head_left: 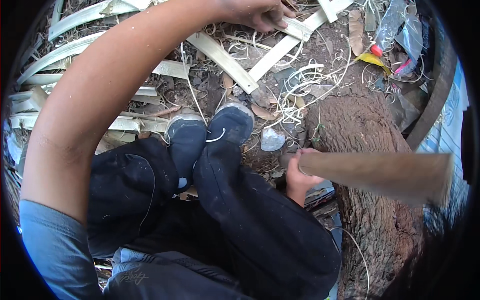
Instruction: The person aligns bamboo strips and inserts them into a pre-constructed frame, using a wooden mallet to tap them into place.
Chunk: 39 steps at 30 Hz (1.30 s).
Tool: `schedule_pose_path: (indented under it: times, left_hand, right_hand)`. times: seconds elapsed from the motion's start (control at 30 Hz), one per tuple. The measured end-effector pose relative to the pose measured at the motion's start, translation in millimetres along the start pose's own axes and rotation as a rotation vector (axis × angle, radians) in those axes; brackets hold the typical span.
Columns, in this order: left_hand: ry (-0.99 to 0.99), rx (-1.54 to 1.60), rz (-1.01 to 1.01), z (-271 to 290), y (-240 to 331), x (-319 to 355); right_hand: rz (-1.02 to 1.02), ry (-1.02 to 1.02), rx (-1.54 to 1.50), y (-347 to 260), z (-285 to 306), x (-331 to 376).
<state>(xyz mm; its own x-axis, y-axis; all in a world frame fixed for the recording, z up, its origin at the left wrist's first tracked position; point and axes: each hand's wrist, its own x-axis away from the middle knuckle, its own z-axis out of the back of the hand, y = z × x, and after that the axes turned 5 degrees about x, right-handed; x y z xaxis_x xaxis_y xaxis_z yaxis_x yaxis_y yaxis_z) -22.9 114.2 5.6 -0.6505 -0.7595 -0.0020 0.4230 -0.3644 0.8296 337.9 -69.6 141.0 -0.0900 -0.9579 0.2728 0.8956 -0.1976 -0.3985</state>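
Left hand: the left hand (260,14) sits at 12 o'clock in the view, arm stretched far forward from the lower left. Fingers are curled down over a pale split strip (295,27) of wood or bamboo, gripping its end against the ground.

Right hand: the right hand (300,175) is just right of centre, toward 4 o'clock from the feet. It is clenched round the handle of a broad blade (380,172); the handle itself is hidden inside the fist.

Blade: flat, brownish and blurred, it runs out toward 3 o'clock from the fist and lies across the front of the log. Whether it touches the log, I cannot tell.

Log: a thick, rough-barked log (370,130) fills the 3 to 5 o'clock sector, running from mid-frame down to the lower edge.

Strips: more pale strips (225,60) lie criss-crossed from 9 to 1 o'clock; one long piece runs diagonally just beside the gripped one.

Shavings: thin curled shavings (300,85) are scattered over the dirt at 1 o'clock, between the strips and the log.

Feet: two dark shoes (210,132) with pale toe caps sit side by side at centre, touching; dark trouser legs lead back to 6 o'clock.

Litter: a clear plastic bottle (387,30) with a red cap lies at 2 o'clock, near a yellow leaf (372,59).

Sleeve: a blue sleeve (55,245) covers the left upper arm at 8 o'clock.
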Motion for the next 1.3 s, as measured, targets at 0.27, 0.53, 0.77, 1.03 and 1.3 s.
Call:
schedule_pose_path:
  times: [0.27, 0.53, 0.77, 1.03, 1.3]
  left_hand:
    - [0.059, 0.015, -0.017, 5.8, 6.4, 10.8]
    - [0.018, -0.121, 0.017, -5.5, -5.1, 15.8]
    - [0.091, -0.017, -0.04, -2.9, -1.4, 4.7]
    - [0.065, 0.008, -0.048, 4.1, -0.4, 4.9]
    - [0.075, -0.045, 0.065, 0.6, 16.0, 11.6]
  right_hand:
    - [0.115, 0.112, 0.013, -10.2, -7.8, 9.1]
    - [0.157, 0.003, 0.425, 10.2, -22.9, 2.9]
    - [0.136, -0.053, -0.024, 6.2, 9.0, 4.6]
    - [-0.023, 0.067, -0.146, 8.3, -8.9, 15.2]
    - [-0.065, 0.024, 0.175, -5.5, -26.7, 19.7]
